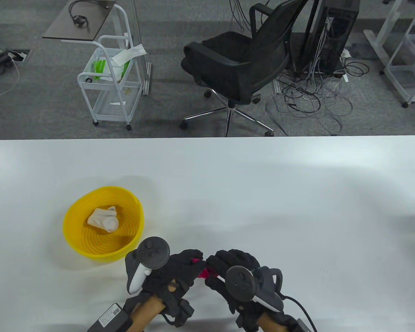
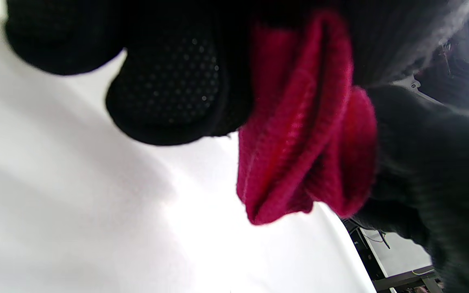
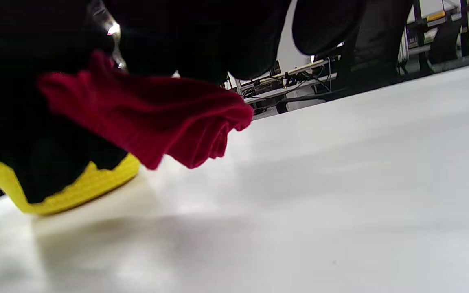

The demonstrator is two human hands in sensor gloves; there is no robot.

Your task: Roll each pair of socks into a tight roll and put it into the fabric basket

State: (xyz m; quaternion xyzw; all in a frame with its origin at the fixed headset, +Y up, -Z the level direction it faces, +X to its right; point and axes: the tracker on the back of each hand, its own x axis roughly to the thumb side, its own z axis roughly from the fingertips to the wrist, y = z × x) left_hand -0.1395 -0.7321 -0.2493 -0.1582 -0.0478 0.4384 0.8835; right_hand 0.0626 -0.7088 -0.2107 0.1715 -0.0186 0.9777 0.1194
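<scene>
Near the table's front edge, both hands grip red socks.

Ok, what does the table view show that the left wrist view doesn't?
Only the table view shows the yellow basket with a pale sock roll inside, both trackers, the right hand, and the office chair beyond the table. Only the left wrist view shows the red socks close up, their folded layers hanging clear of the table under the left hand's fingers. Both show the red socks, the left hand and the white table.
</scene>
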